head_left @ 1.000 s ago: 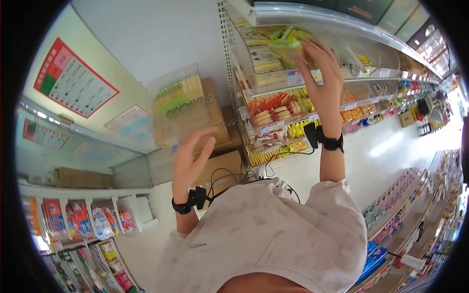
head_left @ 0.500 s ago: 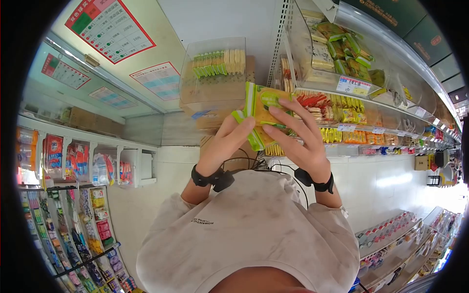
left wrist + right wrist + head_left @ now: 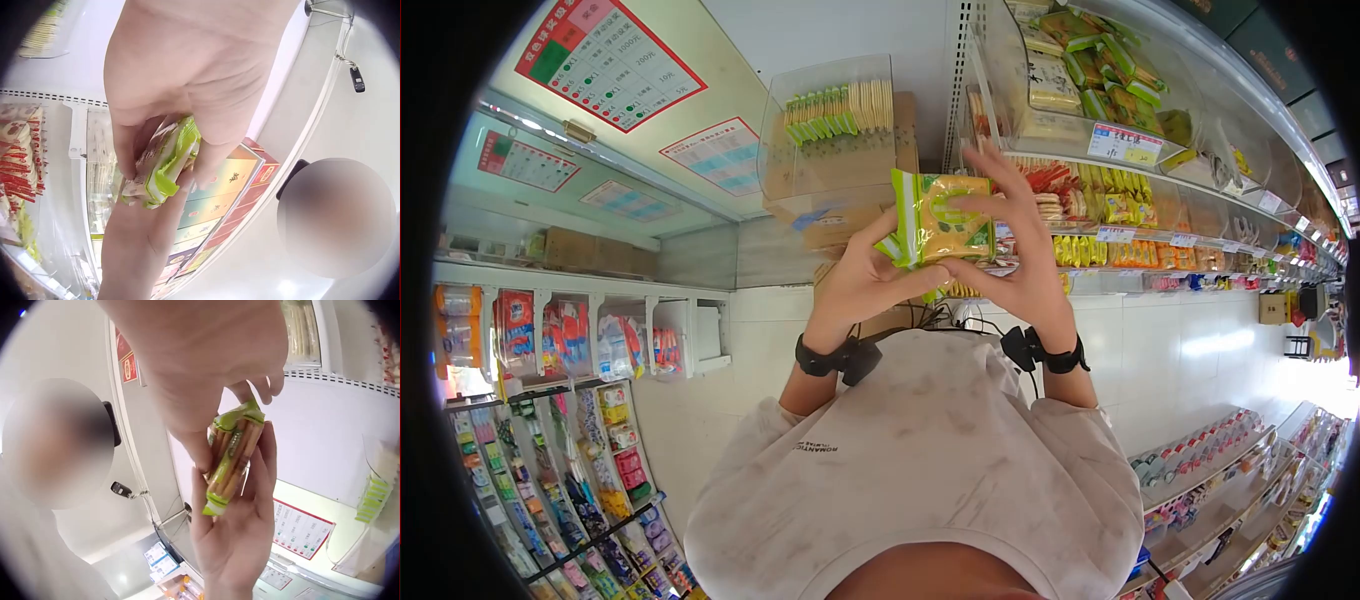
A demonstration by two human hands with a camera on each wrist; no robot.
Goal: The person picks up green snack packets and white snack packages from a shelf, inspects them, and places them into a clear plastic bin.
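Glossy plastic snack packets point(image 3: 937, 236); matt cloth shirt point(image 3: 910, 440); smooth, shiny floor point(image 3: 1200, 345).

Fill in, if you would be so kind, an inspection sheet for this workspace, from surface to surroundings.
Surface: no worktop seen; pale floor in view.
Job's things: one green-and-yellow snack packet, held up between both hands.
Clutter: a cardboard box below a clear bin of green-wrapped packs.
Hands: left hand pinches the packet between thumb and fingers; right hand has its thumb and fingers at the other side.
Cables: dark cables below the packet in the head view.
Surroundings: stocked snack shelves to the right, a red-bordered poster to the left.
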